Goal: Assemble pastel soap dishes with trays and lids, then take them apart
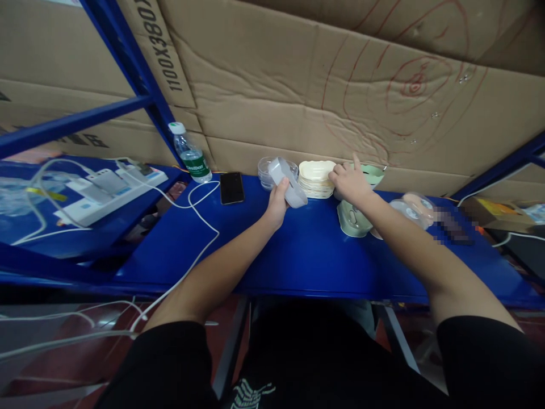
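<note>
A translucent greyish plastic dish (pixel 289 187) is tilted in my left hand (pixel 277 201), with the thumb over its edge. Just behind it stand several clear round bowls (pixel 264 173), stacked. To the right is a stack of cream wavy-edged dishes (pixel 315 179). My right hand (pixel 349 177) has its fingertips closed at the right rim of this stack, one finger pointing up. Behind that hand a light green bowl (pixel 374 172) is partly hidden. Under my right forearm lies a grey-green dish (pixel 353 220) with a clear piece in it.
A water bottle (pixel 191 156) and a black phone (pixel 232 188) are at the back left of the blue table (pixel 298 261). A white cable (pixel 204 250) runs across its left side. Clear and pinkish plastic pieces (pixel 413 210) lie right. Cardboard (pixel 264 85) walls the back; a power strip (pixel 110 193) is left.
</note>
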### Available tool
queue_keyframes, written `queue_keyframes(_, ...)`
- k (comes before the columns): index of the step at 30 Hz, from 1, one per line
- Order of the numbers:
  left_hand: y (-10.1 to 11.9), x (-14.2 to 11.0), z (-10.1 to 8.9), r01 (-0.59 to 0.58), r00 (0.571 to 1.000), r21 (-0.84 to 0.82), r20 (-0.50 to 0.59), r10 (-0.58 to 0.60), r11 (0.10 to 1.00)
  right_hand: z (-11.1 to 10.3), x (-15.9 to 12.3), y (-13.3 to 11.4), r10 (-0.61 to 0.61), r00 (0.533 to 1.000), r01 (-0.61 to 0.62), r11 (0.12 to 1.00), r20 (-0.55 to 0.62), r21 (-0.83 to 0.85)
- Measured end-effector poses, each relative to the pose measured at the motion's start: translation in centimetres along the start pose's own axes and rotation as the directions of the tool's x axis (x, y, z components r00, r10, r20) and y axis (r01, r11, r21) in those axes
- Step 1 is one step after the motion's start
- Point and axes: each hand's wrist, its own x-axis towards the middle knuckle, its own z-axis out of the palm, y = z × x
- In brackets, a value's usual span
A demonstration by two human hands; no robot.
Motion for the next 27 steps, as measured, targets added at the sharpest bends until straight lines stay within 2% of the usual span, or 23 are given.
queue_keyframes(4,0.0,-0.1,0.1,0.007,1.000,-0.014,-0.014,-0.008,1.000,0.2,-0.1,-0.6,-0.023,0.998,0.029,0.994,-0.053,0.109)
queue_keyframes(12,-0.2,-0.1,0.2,-0.033,0.999,0.037,0.008,0.033,0.999,-0.2,-0.1,-1.2,-0.025,0.998,0.034,0.984,-0.054,0.172)
queue_keyframes(16,0.0,-0.6,0.5,-0.046,0.999,0.024,0.009,0.046,0.999,-2.0,-0.6,-2.6,-0.002,0.992,0.045,0.942,-0.130,0.333)
queue_keyframes(19,0.5,-1.3,0.9,-0.099,0.994,0.029,0.059,0.097,0.995,-3.7,-1.1,-4.7,-0.042,0.977,0.146,0.846,-0.209,0.513)
queue_keyframes(21,0.8,-1.7,1.1,-0.145,0.984,0.027,0.110,0.141,0.989,-4.7,-1.4,-6.1,-0.104,0.969,0.218,0.780,-0.222,0.586)
queue_keyframes(24,1.2,-2.0,1.3,-0.173,0.970,0.017,0.178,0.167,0.985,-5.9,-1.8,-7.4,-0.158,0.966,0.251,0.751,-0.203,0.611)
queue_keyframes(27,1.3,-1.8,1.2,-0.177,0.957,0.048,0.241,0.161,0.983,-6.8,-2.4,-6.8,-0.121,0.968,0.232,0.775,-0.222,0.588)
